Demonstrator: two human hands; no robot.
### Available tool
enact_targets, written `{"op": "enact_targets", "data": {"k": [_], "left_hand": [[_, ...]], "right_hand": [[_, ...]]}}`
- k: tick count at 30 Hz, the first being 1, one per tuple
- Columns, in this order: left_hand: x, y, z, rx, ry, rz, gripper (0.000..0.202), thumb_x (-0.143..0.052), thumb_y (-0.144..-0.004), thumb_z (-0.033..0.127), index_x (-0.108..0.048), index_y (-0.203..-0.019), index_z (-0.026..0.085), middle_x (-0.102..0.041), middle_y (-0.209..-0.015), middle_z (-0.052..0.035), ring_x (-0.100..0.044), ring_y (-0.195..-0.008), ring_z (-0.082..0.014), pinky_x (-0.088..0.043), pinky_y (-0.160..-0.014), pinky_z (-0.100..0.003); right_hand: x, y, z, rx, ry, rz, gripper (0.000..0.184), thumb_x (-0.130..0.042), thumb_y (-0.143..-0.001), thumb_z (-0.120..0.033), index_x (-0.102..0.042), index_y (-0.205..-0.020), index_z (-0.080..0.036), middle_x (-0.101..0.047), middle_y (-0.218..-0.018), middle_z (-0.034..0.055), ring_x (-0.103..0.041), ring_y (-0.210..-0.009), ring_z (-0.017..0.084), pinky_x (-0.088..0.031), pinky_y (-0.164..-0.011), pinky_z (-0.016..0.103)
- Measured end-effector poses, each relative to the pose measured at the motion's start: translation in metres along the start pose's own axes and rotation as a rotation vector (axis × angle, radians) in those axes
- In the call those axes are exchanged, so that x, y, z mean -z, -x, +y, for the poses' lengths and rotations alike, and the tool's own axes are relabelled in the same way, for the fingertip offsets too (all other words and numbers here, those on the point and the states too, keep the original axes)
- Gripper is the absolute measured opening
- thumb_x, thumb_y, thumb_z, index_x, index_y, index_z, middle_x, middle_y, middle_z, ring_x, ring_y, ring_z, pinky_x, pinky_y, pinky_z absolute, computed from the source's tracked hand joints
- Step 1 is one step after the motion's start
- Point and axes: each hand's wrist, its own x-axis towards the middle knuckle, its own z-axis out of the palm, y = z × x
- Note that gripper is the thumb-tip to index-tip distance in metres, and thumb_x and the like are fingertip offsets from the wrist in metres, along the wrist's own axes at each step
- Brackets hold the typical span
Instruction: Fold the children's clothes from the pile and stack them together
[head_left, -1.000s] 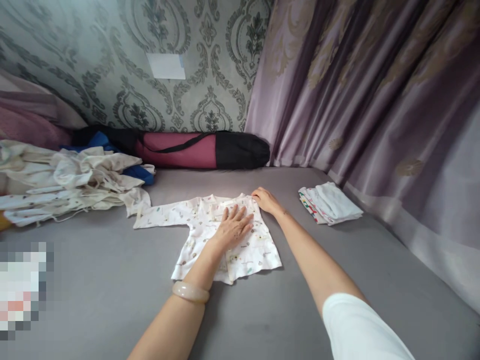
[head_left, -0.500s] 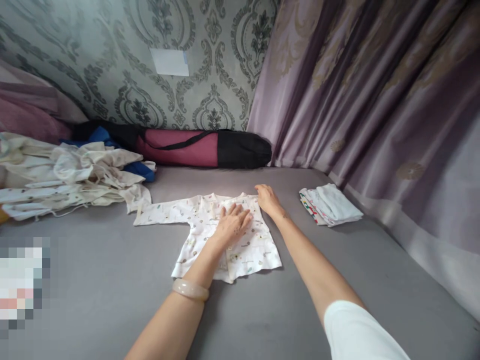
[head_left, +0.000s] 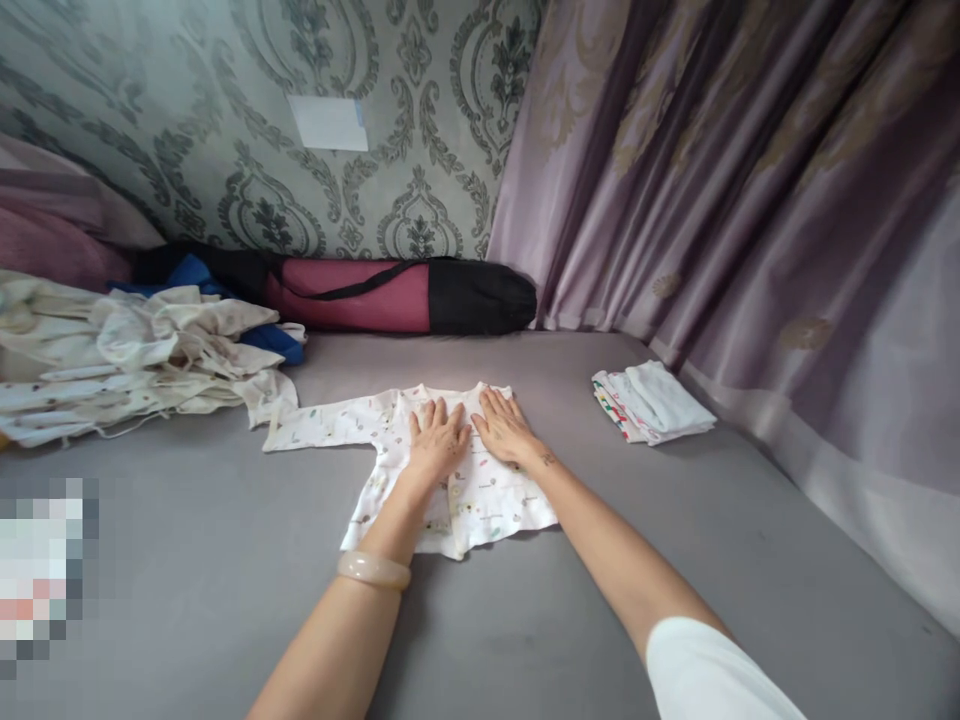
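Note:
A small white baby shirt (head_left: 480, 510) with a scattered print lies flat on the grey bed sheet (head_left: 525, 630). Its left sleeve stretches out toward the clothes pile, while no sleeve shows on the right side. My left hand (head_left: 436, 440) rests flat on the middle of the chest, fingers spread. Beside it, my right hand (head_left: 504, 428) lies flat on the upper right of the shirt, fingers stretched out. Both palms touch the cloth and neither grips anything. A pale bangle (head_left: 373, 569) circles my left wrist.
A heap of cream clothes (head_left: 165, 340) sits at the left, touching the sleeve end. Along the wall lies a long maroon and black bag (head_left: 360, 290). Folded clothes (head_left: 656, 402) are stacked at the right near the purple curtain (head_left: 637, 180). A blurred patch (head_left: 37, 570) covers the lower left.
My right hand has moved left and down from the shirt's right shoulder edge onto its chest, now flat. My left hand has shifted slightly left. The view has turned a little.

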Motion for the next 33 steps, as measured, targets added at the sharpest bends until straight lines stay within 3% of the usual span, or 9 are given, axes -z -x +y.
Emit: {"op": "enact_targets", "data": {"k": [5,10,23,28,31,33], "left_hand": [[0.006,-0.001,-0.003,-0.028,-0.034,0.128,0.052,-0.037,-0.091,0.019,-0.043,-0.143,0.017,-0.039,-0.152,-0.0157,-0.029,-0.144,-0.0278,-0.018,-0.117,-0.054],[-0.006,-0.001,-0.014,-0.043,-0.048,0.079,0.053,-0.031,-0.094,0.022,-0.04,-0.145,0.009,-0.037,-0.153,-0.0186,-0.03,-0.144,-0.0308,-0.021,-0.117,-0.053],[-0.004,0.0,-0.013,0.075,-0.077,0.022,0.059,-0.02,-0.097,0.031,-0.032,-0.149,0.004,-0.027,-0.157,-0.0177,-0.02,-0.147,-0.0284,-0.013,-0.119,-0.052],[-0.006,0.0,-0.015,0.086,-0.067,0.031,0.063,-0.02,-0.097,0.033,-0.03,-0.148,-0.001,-0.025,-0.157,-0.0204,-0.016,-0.148,-0.0294,-0.013,-0.119,-0.052],[-0.006,0.0,-0.019,0.082,-0.02,0.024,0.06,-0.022,-0.097,0.032,-0.033,-0.148,0.002,-0.026,-0.157,-0.0198,-0.017,-0.148,-0.0295,-0.015,-0.119,-0.053],[-0.002,-0.003,-0.022,0.075,0.031,0.014,0.055,-0.026,-0.096,0.027,-0.037,-0.145,0.006,-0.03,-0.156,-0.0187,-0.021,-0.147,-0.029,-0.018,-0.118,-0.053]], "right_hand": [[0.003,0.011,-0.019,0.167,-0.001,0.025,0.063,-0.018,-0.098,-0.036,-0.027,-0.152,-0.005,-0.019,-0.16,0.0126,-0.011,-0.149,0.021,-0.005,-0.121,0.04],[-0.008,0.012,-0.025,0.213,-0.008,0.0,0.062,-0.022,-0.096,-0.031,-0.026,-0.151,-0.003,-0.019,-0.16,0.0134,-0.014,-0.149,0.021,-0.009,-0.121,0.037],[0.005,0.004,0.009,-0.044,0.057,-0.015,0.064,-0.021,-0.097,-0.035,-0.022,-0.153,-0.003,-0.014,-0.161,0.0126,-0.009,-0.149,0.024,-0.005,-0.121,0.043],[0.0,0.007,0.021,-0.114,0.03,0.031,0.064,-0.022,-0.096,-0.031,-0.021,-0.153,-0.002,-0.011,-0.162,0.0136,-0.01,-0.149,0.025,-0.009,-0.12,0.042],[0.002,0.004,0.025,-0.137,-0.014,0.035,0.064,-0.022,-0.095,-0.032,-0.019,-0.153,-0.003,-0.009,-0.162,0.0138,-0.011,-0.149,0.025,-0.01,-0.12,0.041],[0.009,0.001,0.026,-0.156,-0.065,-0.029,0.063,-0.021,-0.095,-0.032,-0.021,-0.153,-0.006,-0.01,-0.162,0.013,-0.012,-0.149,0.025,-0.011,-0.12,0.043]]}}
